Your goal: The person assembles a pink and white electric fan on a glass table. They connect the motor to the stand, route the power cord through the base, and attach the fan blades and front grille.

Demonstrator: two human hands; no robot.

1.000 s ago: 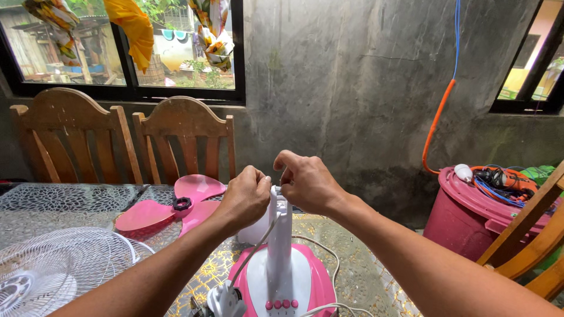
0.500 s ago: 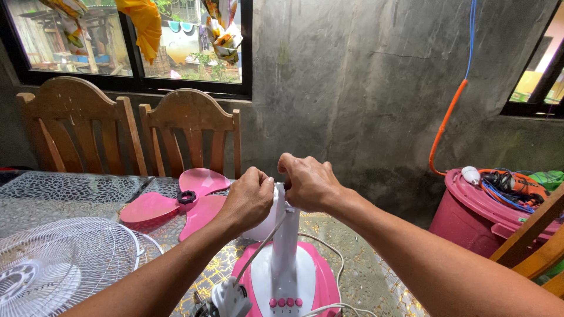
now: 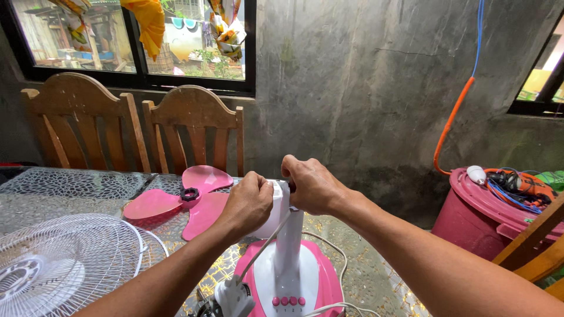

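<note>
Left hand (image 3: pixel 249 202): fingers curled into a closed grip on the white motor housing (image 3: pixel 275 212) at the top of the fan stand (image 3: pixel 289 249). Right hand (image 3: pixel 311 186): fingers bent and pressed together, gripping the same top from the other side; what the fingertips pinch cannot be told.

Fan stand: white column upright on a pink and white base (image 3: pixel 320 276) with a row of pink buttons (image 3: pixel 288 301), at the near edge of the tabletop (image 3: pixel 70 191). White cord (image 3: pixel 261 246) runs down to a white plug (image 3: pixel 232 296).

Pink fan blade (image 3: pixel 182 205): flat on the tabletop, left of the hands. White wire guard (image 3: pixel 64 264): near left corner. Two wooden chairs (image 3: pixel 194 132): along the far edge. Pink bucket (image 3: pixel 479 223): on the floor at right, well apart.
</note>
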